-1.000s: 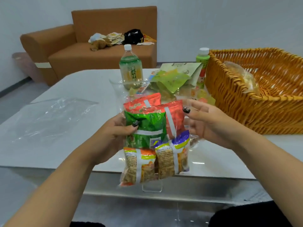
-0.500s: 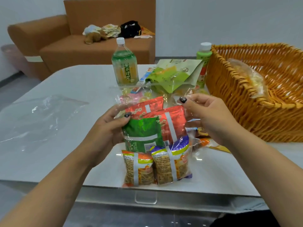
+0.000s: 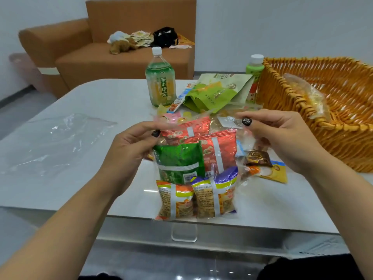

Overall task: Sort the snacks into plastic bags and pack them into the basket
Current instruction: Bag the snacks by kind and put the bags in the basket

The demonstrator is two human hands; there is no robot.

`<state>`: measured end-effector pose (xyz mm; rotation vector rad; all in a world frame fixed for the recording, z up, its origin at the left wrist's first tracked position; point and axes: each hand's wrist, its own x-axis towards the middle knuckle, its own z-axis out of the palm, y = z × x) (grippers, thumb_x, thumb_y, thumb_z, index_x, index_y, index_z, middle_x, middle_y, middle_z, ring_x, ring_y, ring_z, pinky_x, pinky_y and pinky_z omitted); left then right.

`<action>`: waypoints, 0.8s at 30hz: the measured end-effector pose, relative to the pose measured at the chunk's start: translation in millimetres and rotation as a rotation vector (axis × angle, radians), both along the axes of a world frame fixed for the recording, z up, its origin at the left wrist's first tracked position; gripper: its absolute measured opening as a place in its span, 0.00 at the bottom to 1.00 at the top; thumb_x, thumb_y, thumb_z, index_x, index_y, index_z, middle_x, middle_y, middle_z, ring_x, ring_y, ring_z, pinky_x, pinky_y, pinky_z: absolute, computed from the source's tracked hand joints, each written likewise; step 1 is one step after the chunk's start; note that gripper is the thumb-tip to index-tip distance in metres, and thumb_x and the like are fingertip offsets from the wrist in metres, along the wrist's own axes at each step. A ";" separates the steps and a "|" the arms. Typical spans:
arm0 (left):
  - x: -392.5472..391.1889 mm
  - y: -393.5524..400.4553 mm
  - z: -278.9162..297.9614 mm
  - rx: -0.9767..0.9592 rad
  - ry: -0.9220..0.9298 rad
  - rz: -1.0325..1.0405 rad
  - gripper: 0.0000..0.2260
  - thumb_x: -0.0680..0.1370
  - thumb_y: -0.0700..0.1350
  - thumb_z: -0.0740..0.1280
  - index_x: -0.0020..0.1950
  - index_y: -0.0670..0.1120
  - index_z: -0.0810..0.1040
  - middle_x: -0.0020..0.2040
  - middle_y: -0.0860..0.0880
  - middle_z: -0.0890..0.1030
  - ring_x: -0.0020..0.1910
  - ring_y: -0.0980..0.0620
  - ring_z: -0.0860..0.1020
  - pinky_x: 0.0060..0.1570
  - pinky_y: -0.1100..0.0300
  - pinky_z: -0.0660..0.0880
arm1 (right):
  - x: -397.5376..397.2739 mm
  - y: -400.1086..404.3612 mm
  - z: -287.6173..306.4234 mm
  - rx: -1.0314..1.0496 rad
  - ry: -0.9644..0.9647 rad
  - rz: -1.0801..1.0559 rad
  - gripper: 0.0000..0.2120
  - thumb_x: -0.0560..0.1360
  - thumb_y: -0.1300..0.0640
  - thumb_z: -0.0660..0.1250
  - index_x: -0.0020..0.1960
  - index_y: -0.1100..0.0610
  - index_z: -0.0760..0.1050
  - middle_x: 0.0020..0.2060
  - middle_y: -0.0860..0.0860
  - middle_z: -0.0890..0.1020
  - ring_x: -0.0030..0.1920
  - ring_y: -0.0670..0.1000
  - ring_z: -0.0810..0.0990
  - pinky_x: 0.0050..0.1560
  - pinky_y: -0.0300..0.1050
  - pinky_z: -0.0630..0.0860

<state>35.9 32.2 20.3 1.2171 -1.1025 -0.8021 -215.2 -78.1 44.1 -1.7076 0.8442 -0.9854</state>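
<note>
Clear plastic bag (image 3: 196, 164) held upright over the near edge of the desk (image 3: 101, 102), its bottom resting at the rim. Inside: two red packets, one green packet (image 3: 178, 164), two orange-and-purple packets at the bottom. Left hand (image 3: 129, 150) pinches the bag's top left corner between thumb and curled fingers; right hand (image 3: 282, 138) pinches the top right corner the same way, stretching the mouth between them.

Handling, as judged: film is thin, slick and limp, so it will sag wherever unsupported; contents are light, puffy and crushable. Best held along the top strip, as now, or cradled under the bottom for the carry.

Wicker basket (image 3: 343, 138) sits at the right of the desk, one filled bag (image 3: 308, 96) already leaning inside. Loose snacks near the right hand, green pouches (image 3: 212, 96) and a tea bottle (image 3: 160, 81) behind, spare empty bag (image 3: 56, 142) flat at left.

Desk is pale, glossy, reflective. Beyond it a brown sofa (image 3: 121, 57) with a plush toy and clutter, white walls.
</note>
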 end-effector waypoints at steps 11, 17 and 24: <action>4.1 6.3 14.3 0.034 0.183 0.063 0.22 0.75 0.27 0.56 0.31 0.47 0.79 0.43 0.49 0.85 0.19 0.57 0.64 0.24 0.68 0.66 | 17.9 20.5 14.6 0.587 -0.295 0.058 0.20 0.82 0.52 0.53 0.52 0.65 0.78 0.45 0.60 0.85 0.45 0.56 0.86 0.38 0.41 0.83; 3.2 6.4 14.6 0.079 0.226 0.034 0.20 0.69 0.27 0.53 0.26 0.47 0.72 0.44 0.45 0.85 0.21 0.53 0.71 0.25 0.66 0.70 | 23.9 18.0 14.6 0.682 -0.269 -0.034 0.19 0.76 0.48 0.64 0.48 0.65 0.79 0.40 0.59 0.86 0.39 0.52 0.86 0.35 0.38 0.82; 3.4 8.2 15.7 0.110 0.293 -0.015 0.22 0.72 0.26 0.50 0.25 0.44 0.71 0.47 0.41 0.85 0.46 0.43 0.85 0.32 0.65 0.80 | 10.6 11.3 21.3 0.612 -0.182 0.112 0.17 0.62 0.66 0.68 0.51 0.62 0.78 0.28 0.54 0.80 0.26 0.45 0.78 0.24 0.29 0.73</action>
